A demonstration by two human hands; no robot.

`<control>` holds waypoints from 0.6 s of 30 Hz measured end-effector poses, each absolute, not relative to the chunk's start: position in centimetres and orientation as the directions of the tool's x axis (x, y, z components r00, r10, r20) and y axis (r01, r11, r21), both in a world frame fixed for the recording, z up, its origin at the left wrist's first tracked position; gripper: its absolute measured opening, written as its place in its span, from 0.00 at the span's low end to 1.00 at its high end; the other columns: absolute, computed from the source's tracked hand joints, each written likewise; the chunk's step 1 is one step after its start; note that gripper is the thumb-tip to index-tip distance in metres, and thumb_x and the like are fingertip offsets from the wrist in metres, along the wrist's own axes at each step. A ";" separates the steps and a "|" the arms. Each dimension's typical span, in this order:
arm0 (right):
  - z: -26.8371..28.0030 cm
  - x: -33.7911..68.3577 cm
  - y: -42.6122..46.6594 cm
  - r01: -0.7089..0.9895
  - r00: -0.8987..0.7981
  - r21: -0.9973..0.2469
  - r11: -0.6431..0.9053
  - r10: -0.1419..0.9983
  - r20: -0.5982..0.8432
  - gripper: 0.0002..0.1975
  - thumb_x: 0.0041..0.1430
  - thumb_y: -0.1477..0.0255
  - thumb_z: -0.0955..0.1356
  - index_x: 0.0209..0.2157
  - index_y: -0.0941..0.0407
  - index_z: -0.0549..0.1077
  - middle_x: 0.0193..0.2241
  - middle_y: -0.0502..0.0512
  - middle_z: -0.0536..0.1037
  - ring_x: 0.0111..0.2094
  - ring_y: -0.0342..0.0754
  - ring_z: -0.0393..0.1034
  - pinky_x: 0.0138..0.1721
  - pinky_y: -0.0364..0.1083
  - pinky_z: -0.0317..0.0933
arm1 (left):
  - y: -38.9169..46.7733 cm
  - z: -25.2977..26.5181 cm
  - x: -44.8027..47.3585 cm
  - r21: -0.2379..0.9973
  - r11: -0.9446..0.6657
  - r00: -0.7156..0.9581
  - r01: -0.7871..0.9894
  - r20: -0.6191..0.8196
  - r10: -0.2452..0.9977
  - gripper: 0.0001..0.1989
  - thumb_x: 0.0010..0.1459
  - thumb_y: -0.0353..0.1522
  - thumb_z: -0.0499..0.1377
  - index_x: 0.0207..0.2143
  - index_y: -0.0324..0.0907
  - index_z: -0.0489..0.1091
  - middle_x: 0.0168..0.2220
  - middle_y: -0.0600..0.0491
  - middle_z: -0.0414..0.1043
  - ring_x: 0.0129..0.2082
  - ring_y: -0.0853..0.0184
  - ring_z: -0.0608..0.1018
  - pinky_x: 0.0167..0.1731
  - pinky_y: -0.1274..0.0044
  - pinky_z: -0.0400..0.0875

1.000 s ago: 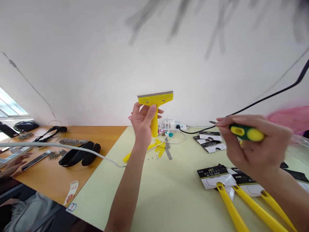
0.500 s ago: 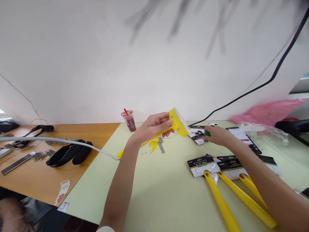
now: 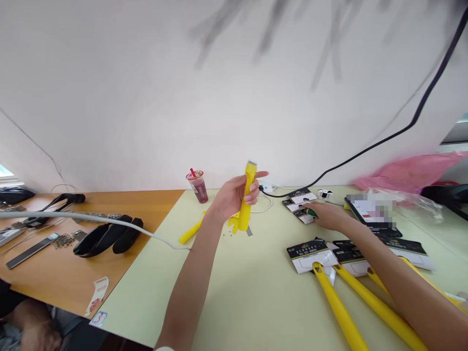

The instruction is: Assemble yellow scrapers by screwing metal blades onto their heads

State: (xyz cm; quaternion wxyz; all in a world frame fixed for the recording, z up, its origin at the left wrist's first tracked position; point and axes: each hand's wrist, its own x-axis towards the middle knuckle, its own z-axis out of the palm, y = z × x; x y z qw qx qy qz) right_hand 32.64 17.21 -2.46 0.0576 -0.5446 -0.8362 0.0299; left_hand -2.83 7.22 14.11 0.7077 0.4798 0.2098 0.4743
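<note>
My left hand grips a yellow scraper, held nearly upright and turned edge-on, its head at the top. Over on the right, my right hand is closed around a small green object, mostly hidden by the fingers. Its fingertips are at black-and-white cards; whether they grip one I cannot tell. Beneath the left hand lie small yellow pieces, a grey metal blade and tiny screws. A yellow handle rests beside the left forearm.
Carded yellow-handled scrapers lie under my right forearm. A drink cup stands by the wall. Behind the right hand are a phone and a pink bag. A white cable crosses left; another person's hand shows at lower left.
My left hand has turned the scraper from a tilted, broad-side view to nearly upright and edge-on. My right hand stays by the cards, its fingers slightly lower. The view has shifted slightly.
</note>
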 end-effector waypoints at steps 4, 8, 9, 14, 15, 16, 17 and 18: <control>-2.1 32.5 17.1 0.934 -0.350 -0.080 0.349 0.937 0.000 0.34 0.54 0.82 0.68 0.64 0.55 0.74 0.59 0.68 0.80 0.55 0.64 0.80 0.51 0.55 0.72 | 7.2 14.1 -2.9 0.934 -0.151 0.281 -0.324 0.247 0.927 0.18 0.60 0.43 0.74 0.44 0.42 0.78 0.39 0.48 0.80 0.35 0.66 0.81 0.37 0.75 0.76; -1.9 32.3 16.9 0.940 -0.340 -0.061 0.337 0.939 -0.048 0.26 0.57 0.78 0.69 0.59 0.57 0.76 0.58 0.69 0.79 0.49 0.63 0.81 0.46 0.54 0.71 | 7.3 14.2 -3.6 0.937 -0.283 0.204 -0.205 0.324 0.924 0.21 0.55 0.43 0.78 0.44 0.42 0.78 0.42 0.46 0.84 0.40 0.62 0.85 0.45 0.71 0.78; -1.8 32.3 16.8 0.938 -0.345 -0.061 0.342 0.937 -0.055 0.25 0.58 0.78 0.69 0.58 0.57 0.77 0.58 0.70 0.78 0.49 0.62 0.80 0.45 0.53 0.70 | 7.2 14.3 -3.8 0.933 -0.309 0.199 -0.185 0.343 0.918 0.21 0.54 0.43 0.78 0.43 0.42 0.79 0.42 0.45 0.85 0.40 0.62 0.85 0.46 0.70 0.78; -1.7 32.0 16.8 0.920 -0.389 -0.083 0.383 0.918 -0.074 0.23 0.55 0.77 0.70 0.54 0.57 0.76 0.58 0.68 0.78 0.51 0.61 0.78 0.47 0.52 0.68 | 6.3 15.2 -4.4 0.912 -0.410 0.194 -0.035 0.408 0.892 0.19 0.55 0.43 0.77 0.42 0.41 0.80 0.41 0.46 0.85 0.42 0.61 0.85 0.48 0.69 0.78; -1.7 31.9 16.8 0.919 -0.391 -0.091 0.384 0.917 -0.080 0.22 0.55 0.76 0.71 0.53 0.58 0.76 0.56 0.68 0.79 0.51 0.62 0.78 0.47 0.52 0.67 | 6.1 15.4 -4.5 0.909 -0.418 0.200 -0.001 0.409 0.890 0.20 0.55 0.43 0.77 0.42 0.41 0.80 0.41 0.46 0.85 0.42 0.61 0.85 0.49 0.69 0.78; -1.8 31.8 16.8 0.920 -0.388 -0.099 0.380 0.917 -0.088 0.21 0.54 0.76 0.71 0.52 0.58 0.76 0.54 0.68 0.79 0.50 0.62 0.78 0.47 0.52 0.67 | 5.9 15.5 -4.5 0.906 -0.422 0.206 0.029 0.408 0.890 0.20 0.55 0.44 0.77 0.43 0.42 0.80 0.41 0.47 0.85 0.42 0.60 0.86 0.49 0.68 0.79; -1.9 31.7 16.9 0.922 -0.383 -0.106 0.373 0.919 -0.097 0.21 0.54 0.75 0.72 0.51 0.58 0.76 0.52 0.68 0.80 0.49 0.62 0.78 0.46 0.52 0.67 | 5.7 15.6 -4.5 0.904 -0.424 0.212 0.054 0.404 0.890 0.21 0.54 0.44 0.77 0.42 0.42 0.79 0.42 0.47 0.85 0.43 0.59 0.86 0.49 0.67 0.79; -2.0 31.6 16.9 0.925 -0.375 -0.111 0.364 0.921 -0.104 0.21 0.54 0.74 0.72 0.51 0.58 0.76 0.50 0.68 0.80 0.48 0.63 0.79 0.45 0.52 0.67 | 5.6 15.8 -4.6 0.903 -0.424 0.221 0.074 0.399 0.890 0.21 0.54 0.44 0.77 0.42 0.42 0.79 0.42 0.47 0.85 0.43 0.58 0.86 0.50 0.66 0.79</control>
